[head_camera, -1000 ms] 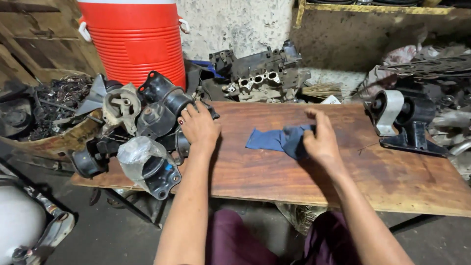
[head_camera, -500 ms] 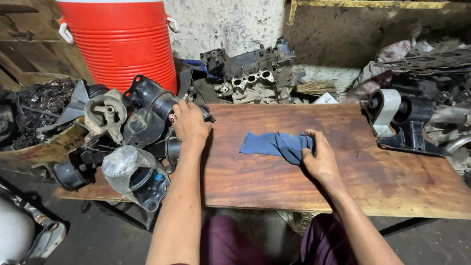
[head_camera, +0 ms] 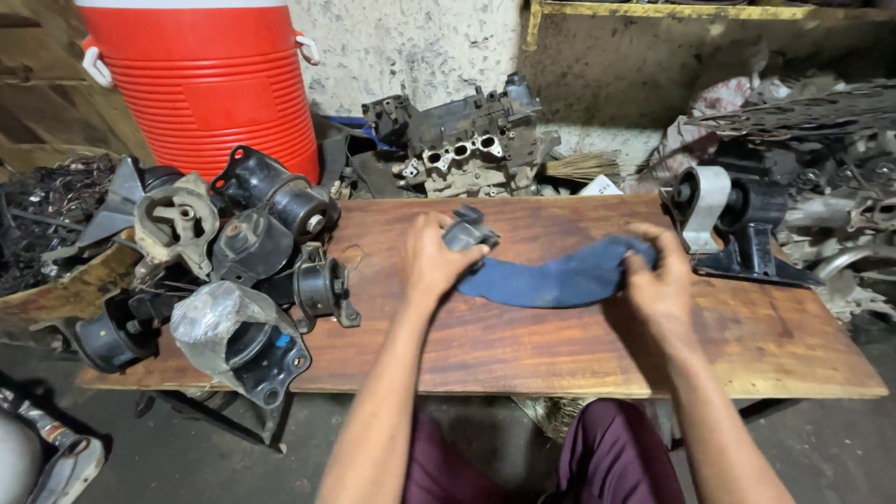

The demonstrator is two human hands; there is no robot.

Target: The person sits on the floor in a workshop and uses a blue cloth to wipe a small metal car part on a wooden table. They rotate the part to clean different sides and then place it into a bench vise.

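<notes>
On the brown wooden board [head_camera: 523, 336], the left hand [head_camera: 431, 261] grips a small black metal-and-rubber mount [head_camera: 467, 231] while the right hand [head_camera: 661, 285] clutches a crumpled blue cloth [head_camera: 560, 278]; wiping seems about to begin, needing mount and cloth brought together.

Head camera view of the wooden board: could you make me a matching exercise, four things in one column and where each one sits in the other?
Things:
1. Big red plastic cooler
2. Blue cloth rag
3. Small dark metal part
4. Black mount wrapped in clear plastic

Places:
A. Gripped in the left hand
B. At the board's near left edge
C. Behind the pile of black mounts, far left
D. Stretched on the board, its right end in the right hand

Pairs: 1-C, 2-D, 3-A, 4-B
</notes>
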